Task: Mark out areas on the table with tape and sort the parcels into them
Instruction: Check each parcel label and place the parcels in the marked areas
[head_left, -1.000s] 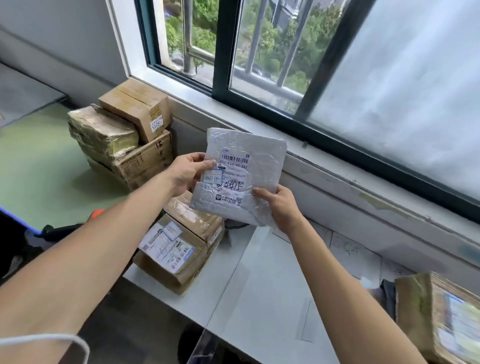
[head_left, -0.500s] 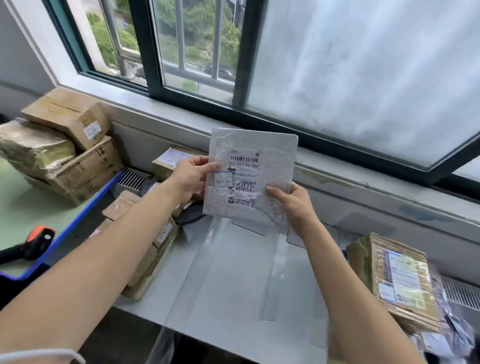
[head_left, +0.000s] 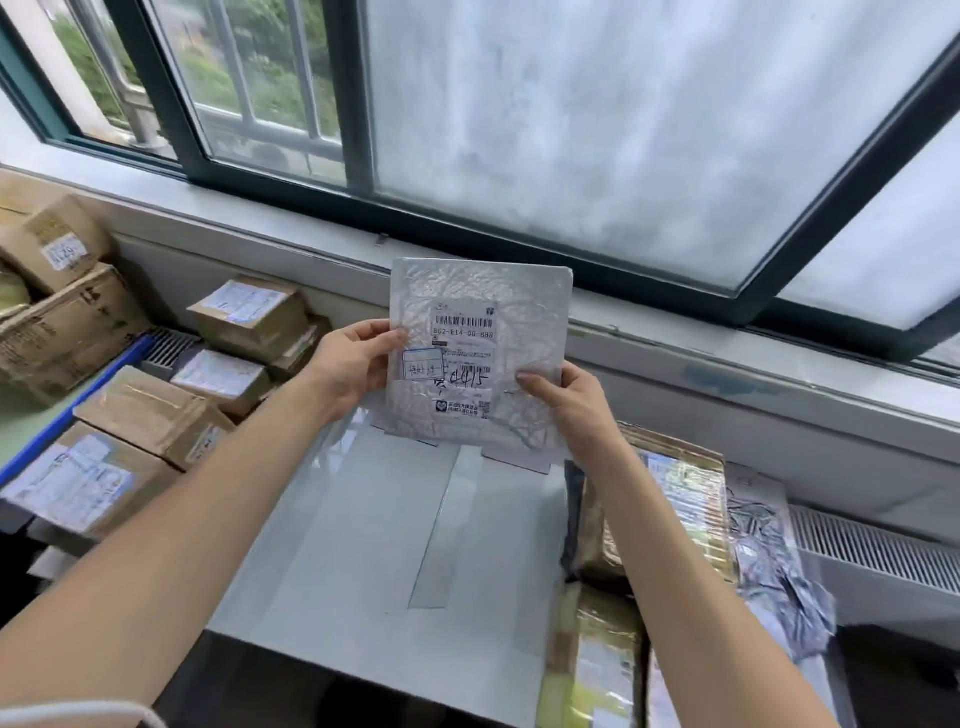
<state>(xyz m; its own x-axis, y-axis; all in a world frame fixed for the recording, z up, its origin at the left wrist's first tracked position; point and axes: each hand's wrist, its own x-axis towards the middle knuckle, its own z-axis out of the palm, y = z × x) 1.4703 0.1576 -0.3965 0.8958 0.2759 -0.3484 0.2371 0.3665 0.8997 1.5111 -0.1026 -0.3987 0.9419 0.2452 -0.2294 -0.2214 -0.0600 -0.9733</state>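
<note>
I hold a flat white plastic-wrapped parcel (head_left: 514, 306) upright in front of the window ledge, its printed label facing me. My left hand (head_left: 350, 366) grips its left edge with the thumb on the front. My right hand (head_left: 566, 400) pinches its lower right corner. Below it lies the grey table (head_left: 363, 551), with strips of clear tape (head_left: 449, 525) running across it. Several brown cardboard parcels (head_left: 150, 410) sit at the table's left side. A tape-wrapped brown parcel (head_left: 680, 504) lies at the right.
More cardboard boxes (head_left: 57, 306) are stacked at the far left on a green surface with a blue edge (head_left: 67, 421). A crumpled silver bag (head_left: 769, 561) lies at the right beside a white radiator grille (head_left: 878, 551). The window ledge (head_left: 727, 364) runs close behind the table.
My view has swung right and down, so the stacked boxes slid to the left edge and the right-hand parcels came in. Both hands keep the same hold on the white parcel.
</note>
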